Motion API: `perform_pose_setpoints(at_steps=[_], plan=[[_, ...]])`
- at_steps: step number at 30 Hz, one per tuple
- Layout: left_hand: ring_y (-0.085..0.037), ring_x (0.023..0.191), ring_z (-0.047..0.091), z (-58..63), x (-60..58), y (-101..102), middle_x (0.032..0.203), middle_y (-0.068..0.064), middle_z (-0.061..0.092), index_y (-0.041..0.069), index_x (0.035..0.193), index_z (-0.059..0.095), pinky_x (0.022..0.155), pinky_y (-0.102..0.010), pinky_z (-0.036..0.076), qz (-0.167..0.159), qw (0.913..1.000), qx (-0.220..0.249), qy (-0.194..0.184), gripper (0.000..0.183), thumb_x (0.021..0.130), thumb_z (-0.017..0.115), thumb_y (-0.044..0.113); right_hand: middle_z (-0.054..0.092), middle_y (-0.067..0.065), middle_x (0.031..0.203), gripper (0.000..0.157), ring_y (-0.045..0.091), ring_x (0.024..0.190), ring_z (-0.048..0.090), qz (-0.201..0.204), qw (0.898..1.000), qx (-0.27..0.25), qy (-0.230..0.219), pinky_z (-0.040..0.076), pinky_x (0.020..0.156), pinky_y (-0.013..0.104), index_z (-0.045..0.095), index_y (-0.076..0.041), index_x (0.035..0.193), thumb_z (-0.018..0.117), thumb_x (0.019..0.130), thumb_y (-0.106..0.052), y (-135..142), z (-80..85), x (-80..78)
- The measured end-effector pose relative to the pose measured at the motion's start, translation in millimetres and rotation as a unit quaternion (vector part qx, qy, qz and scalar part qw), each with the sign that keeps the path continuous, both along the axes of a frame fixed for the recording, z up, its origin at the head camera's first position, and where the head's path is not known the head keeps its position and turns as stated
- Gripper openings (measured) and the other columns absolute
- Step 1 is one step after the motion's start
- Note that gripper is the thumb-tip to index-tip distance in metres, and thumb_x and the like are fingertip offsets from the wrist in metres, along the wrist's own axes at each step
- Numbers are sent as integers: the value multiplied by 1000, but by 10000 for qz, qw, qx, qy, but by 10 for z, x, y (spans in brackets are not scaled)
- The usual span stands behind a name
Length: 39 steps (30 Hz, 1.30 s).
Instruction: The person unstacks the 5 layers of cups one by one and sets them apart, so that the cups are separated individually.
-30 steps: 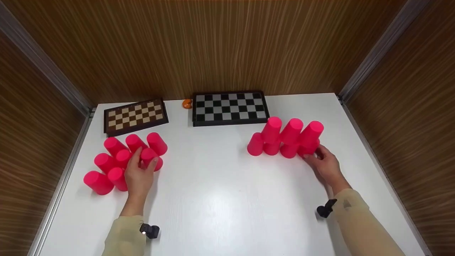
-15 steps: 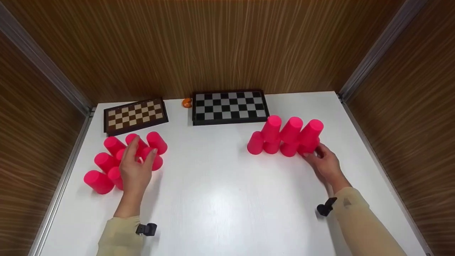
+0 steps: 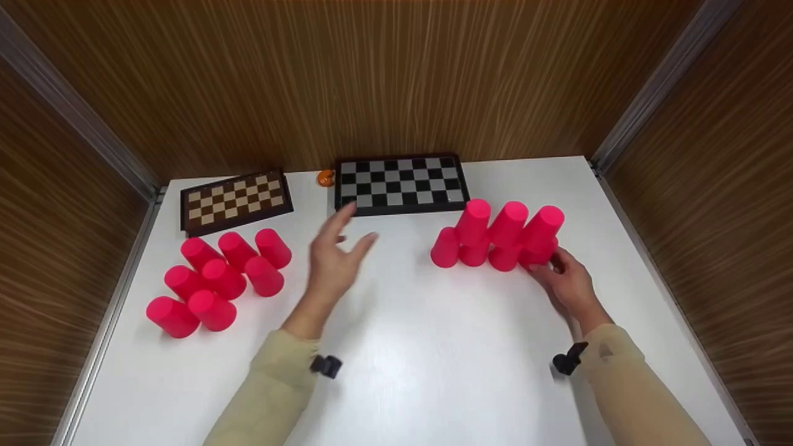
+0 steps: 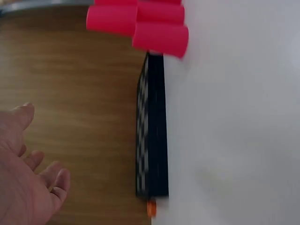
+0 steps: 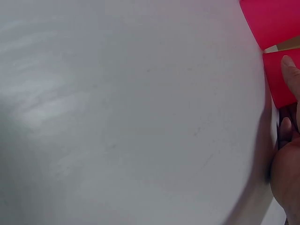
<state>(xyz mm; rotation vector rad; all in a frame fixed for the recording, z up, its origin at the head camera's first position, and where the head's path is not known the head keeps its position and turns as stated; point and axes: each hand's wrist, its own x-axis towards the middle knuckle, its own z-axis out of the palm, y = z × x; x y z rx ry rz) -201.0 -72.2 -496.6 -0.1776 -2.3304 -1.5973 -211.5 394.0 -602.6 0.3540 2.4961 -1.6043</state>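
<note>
In the head view my left hand (image 3: pixel 334 260) hangs over the middle of the table, thumb and fingers spread, holding nothing. The left wrist view shows the same hand (image 4: pixel 28 173) with loosely bent fingers. At the right stands a two-level stack of upside-down pink plastic cups, three on top, including the top middle cup (image 3: pixel 508 223). My right hand (image 3: pixel 571 288) holds the lower right cup (image 3: pixel 538 255) at its base, with the thumb in front and the other fingers partly hidden behind. Its thumb also lies on that cup (image 5: pixel 276 82) in the right wrist view.
Several more upside-down pink cups (image 3: pixel 214 310) stand in rows at the left. Behind them lies a brown checkered board (image 3: pixel 235 201). A black-and-silver checkered board (image 3: pixel 403 183) and a small orange object (image 3: pixel 325 178) lie along the back, near the wood-grain wall (image 3: pixel 372 80).
My left hand has left the cups on the left without any and moved right over the middle of the table. The right hand stays at the lower right cup of the stack.
</note>
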Motion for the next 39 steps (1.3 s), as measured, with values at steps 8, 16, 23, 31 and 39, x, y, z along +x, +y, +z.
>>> perform_pose_setpoints(at_steps=[8, 16, 23, 31, 39], plan=[[-21, 140, 55, 116, -281, 875, 155, -5, 56, 14, 155, 54, 105, -34, 53, -987, 9945, -259, -215, 65, 97, 81, 24, 36, 6, 168, 87, 34, 155, 31, -61, 9998, -173, -122, 43, 119, 47, 35, -28, 167, 77, 95, -52, -10, -39, 6], [-21, 142, 52, 141, -467, 1406, 156, -5, 53, 15, 158, 51, 106, -28, 53, -1482, 9851, -454, -747, 66, 99, 78, 24, 35, 5, 169, 85, 34, 155, 30, -92, 9990, -440, -76, 46, 116, 42, 36, -29, 166, 79, 95, -48, -79, -34, -33], [-20, 138, 55, 78, -563, 1622, 151, -5, 57, 15, 157, 52, 108, -28, 51, -1454, 9826, -670, -939, 65, 98, 79, 22, 36, 2, 168, 82, 30, 154, 33, -125, 9974, -712, -72, 50, 111, 34, 38, -31, 165, 80, 96, -45, -60, -17, -41], [-20, 131, 60, 4, -587, 1733, 144, -6, 61, 15, 153, 57, 105, -24, 51, -1407, 9839, -594, -931, 58, 99, 78, 16, 34, 4, 170, 83, 33, 157, 27, -203, 9982, -541, -136, 47, 114, 36, 37, -33, 166, 79, 96, -47, -18, -9, -19], [-20, 130, 60, -25, -487, 1552, 143, -6, 62, 13, 153, 56, 106, -31, 53, -1402, 9861, -253, -850, 58, 99, 77, 16, 35, 2, 169, 84, 31, 155, 30, -277, 9972, -679, -133, 50, 109, 30, 39, -32, 165, 81, 94, -47, 3, -33, -21]])
